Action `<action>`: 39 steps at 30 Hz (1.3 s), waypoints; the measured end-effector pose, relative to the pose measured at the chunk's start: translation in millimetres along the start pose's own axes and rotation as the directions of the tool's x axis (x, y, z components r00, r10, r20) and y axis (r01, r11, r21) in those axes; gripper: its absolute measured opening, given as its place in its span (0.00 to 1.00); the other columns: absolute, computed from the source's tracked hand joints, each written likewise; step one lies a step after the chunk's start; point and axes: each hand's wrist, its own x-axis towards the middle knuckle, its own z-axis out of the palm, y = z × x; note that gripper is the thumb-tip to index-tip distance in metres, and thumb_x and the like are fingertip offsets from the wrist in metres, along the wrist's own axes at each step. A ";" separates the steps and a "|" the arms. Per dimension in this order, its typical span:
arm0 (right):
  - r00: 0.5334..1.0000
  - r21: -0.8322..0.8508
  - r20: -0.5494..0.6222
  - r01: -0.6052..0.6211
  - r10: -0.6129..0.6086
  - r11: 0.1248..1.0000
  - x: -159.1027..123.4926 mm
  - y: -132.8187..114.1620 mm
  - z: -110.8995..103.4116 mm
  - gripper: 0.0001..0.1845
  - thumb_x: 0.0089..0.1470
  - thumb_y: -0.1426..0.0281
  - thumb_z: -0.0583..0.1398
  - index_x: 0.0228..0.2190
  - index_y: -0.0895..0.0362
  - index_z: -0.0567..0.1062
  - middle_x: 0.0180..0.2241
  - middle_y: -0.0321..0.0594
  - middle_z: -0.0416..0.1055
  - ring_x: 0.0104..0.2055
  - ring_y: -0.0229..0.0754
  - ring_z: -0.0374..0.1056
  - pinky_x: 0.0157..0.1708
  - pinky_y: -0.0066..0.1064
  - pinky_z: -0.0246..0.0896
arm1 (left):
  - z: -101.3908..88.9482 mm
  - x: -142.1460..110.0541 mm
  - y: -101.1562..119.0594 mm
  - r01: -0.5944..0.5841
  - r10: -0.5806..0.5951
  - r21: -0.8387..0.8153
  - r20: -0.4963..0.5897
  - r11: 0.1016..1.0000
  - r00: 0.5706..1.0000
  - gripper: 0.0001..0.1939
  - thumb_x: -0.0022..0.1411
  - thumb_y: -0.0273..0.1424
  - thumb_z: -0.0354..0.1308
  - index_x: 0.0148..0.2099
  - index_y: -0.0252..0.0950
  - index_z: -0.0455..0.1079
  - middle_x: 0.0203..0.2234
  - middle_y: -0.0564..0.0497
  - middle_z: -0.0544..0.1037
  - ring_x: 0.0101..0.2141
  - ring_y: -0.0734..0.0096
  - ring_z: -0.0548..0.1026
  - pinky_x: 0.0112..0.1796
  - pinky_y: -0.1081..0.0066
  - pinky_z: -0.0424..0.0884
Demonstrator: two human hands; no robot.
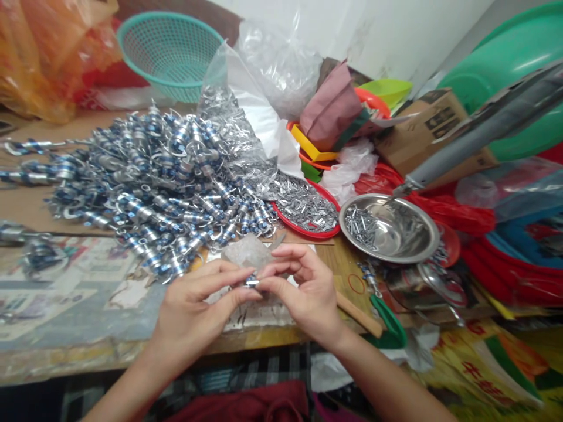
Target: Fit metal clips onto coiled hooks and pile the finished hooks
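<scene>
Between the fingertips of both hands is a small blue-and-silver metal part (251,282), mostly covered by the fingers. My left hand (193,305) pinches it from the left with thumb and fingers. From the right, thumb and fingers of my right hand (308,287) close on it too. Just behind the hands sits a rough whitish block (247,251). A wooden handle (358,315) sticks out to the right from under my right hand; its other end is hidden. Beyond the hands lies a large heap of similar blue-and-silver metal parts (149,181).
Right of the heap, a red dish (303,205) holds small metal pieces. Beside it stands a steel bowl (413,234) with metal pins, under a slanting grey bar (479,129). A turquoise basket (171,53) and plastic bags (281,64) stand at the back.
</scene>
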 end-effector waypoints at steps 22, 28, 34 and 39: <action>0.675 -0.513 0.442 0.731 -0.591 0.451 -9.1 12.8 -22.3 0.14 0.50 0.82 0.56 0.36 0.61 0.77 0.37 0.48 0.76 0.36 0.40 0.72 0.33 0.29 0.70 | -11.4 3.0 10.5 0.384 -0.380 -0.011 0.125 0.923 0.917 0.08 0.49 0.38 0.62 0.29 0.40 0.77 0.27 0.51 0.80 0.30 0.64 0.75 0.35 0.69 0.69; 0.866 -0.440 0.335 0.491 -0.370 0.752 -6.3 7.2 -18.7 0.07 0.51 0.73 0.60 0.33 0.58 0.79 0.30 0.42 0.77 0.31 0.37 0.73 0.30 0.25 0.70 | -3.9 -1.8 3.9 0.509 -0.491 -0.354 0.148 0.784 0.859 0.33 0.41 0.32 0.69 0.51 0.41 0.64 0.31 0.53 0.80 0.35 0.66 0.77 0.36 0.73 0.73; 0.997 -0.983 0.059 0.067 -0.054 0.172 64.1 21.6 -79.5 0.15 0.57 0.75 0.52 0.41 0.57 0.76 0.43 0.42 0.74 0.46 0.38 0.69 0.47 0.28 0.62 | -3.4 -1.1 -1.6 0.592 -0.544 -0.316 0.232 0.742 0.806 0.33 0.45 0.33 0.66 0.53 0.39 0.60 0.29 0.52 0.79 0.32 0.68 0.77 0.34 0.72 0.72; 0.993 -1.000 -0.014 -0.012 0.117 -0.019 110.3 44.6 -117.2 0.13 0.48 0.77 0.57 0.33 0.56 0.79 0.33 0.49 0.76 0.40 0.50 0.71 0.40 0.37 0.64 | -5.3 3.1 -7.8 0.642 -0.559 -0.294 0.321 0.708 0.764 0.32 0.46 0.33 0.65 0.52 0.40 0.56 0.29 0.52 0.77 0.30 0.66 0.77 0.33 0.69 0.73</action>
